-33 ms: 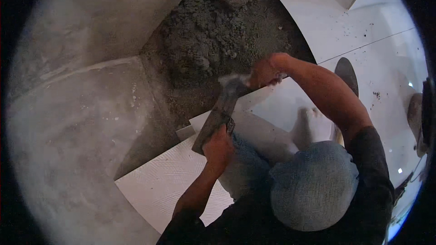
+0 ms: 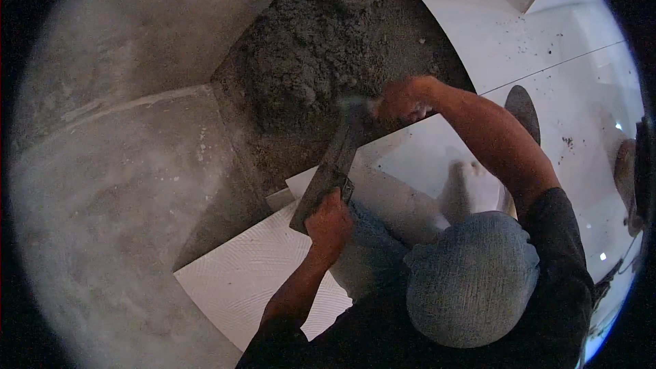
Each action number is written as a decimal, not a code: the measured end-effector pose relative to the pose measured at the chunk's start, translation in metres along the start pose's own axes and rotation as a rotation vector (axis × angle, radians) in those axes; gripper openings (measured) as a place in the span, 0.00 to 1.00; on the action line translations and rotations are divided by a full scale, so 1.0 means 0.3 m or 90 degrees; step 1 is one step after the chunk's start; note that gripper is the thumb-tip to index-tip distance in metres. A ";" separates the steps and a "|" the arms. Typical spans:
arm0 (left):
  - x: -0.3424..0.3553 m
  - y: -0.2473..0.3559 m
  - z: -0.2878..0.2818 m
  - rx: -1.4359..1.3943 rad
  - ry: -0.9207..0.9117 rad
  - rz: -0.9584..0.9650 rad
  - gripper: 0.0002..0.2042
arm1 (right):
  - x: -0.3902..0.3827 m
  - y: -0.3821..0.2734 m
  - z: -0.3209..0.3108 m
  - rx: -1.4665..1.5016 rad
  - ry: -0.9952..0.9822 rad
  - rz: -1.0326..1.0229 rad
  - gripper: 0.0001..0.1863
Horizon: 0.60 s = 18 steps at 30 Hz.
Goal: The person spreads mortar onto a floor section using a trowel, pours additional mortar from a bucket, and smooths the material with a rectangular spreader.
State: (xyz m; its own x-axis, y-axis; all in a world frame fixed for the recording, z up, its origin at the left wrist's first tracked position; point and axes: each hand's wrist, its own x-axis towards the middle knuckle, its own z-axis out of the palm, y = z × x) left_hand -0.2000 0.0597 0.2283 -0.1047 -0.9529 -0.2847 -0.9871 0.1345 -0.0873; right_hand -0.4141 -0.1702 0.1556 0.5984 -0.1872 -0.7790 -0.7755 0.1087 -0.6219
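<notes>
My left hand [image 2: 329, 224] is closed round the handle of a long, flat, dark trowel [image 2: 336, 157], which tilts up and away over the tile edge toward the grey mortar. Past the trowel's far end, my right hand [image 2: 406, 99] is closed on a small tool with a pale, motion-blurred blade [image 2: 355, 103]. That blade lies at or very near the trowel's far end; whether they touch I cannot tell. Rough, crumbly mortar [image 2: 301, 41] spreads beyond both hands. Beside my left forearm lies a tile [image 2: 239, 273] with fine ridges combed across its pale face.
Smooth white floor tiles [image 2: 492, 41] with scattered crumbs border the mortar on the right. A dark oval object [image 2: 523, 113] lies past my right arm. Bare grey concrete [image 2: 123, 212] stretches on the left. My denim-covered knee [image 2: 471, 280] is between my arms.
The small tool's blade in my right hand has shifted slightly away from me along the trowel's far end. My left hand and the trowel stay almost in place.
</notes>
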 end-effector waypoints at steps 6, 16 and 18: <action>-0.005 0.001 0.001 -0.002 0.017 -0.029 0.16 | -0.028 0.046 -0.029 0.063 0.001 0.055 0.26; 0.020 0.003 -0.010 -0.019 0.069 0.017 0.14 | 0.065 0.124 0.007 0.074 0.062 -0.043 0.24; 0.023 -0.009 -0.002 -0.040 0.065 -0.017 0.13 | 0.032 0.076 0.012 0.066 0.036 -0.019 0.24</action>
State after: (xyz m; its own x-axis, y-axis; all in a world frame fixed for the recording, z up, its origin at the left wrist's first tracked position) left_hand -0.1981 0.0526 0.2271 -0.0872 -0.9790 -0.1843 -0.9950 0.0948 -0.0327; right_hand -0.4252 -0.1660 0.1337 0.6066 -0.2469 -0.7557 -0.7306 0.2017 -0.6523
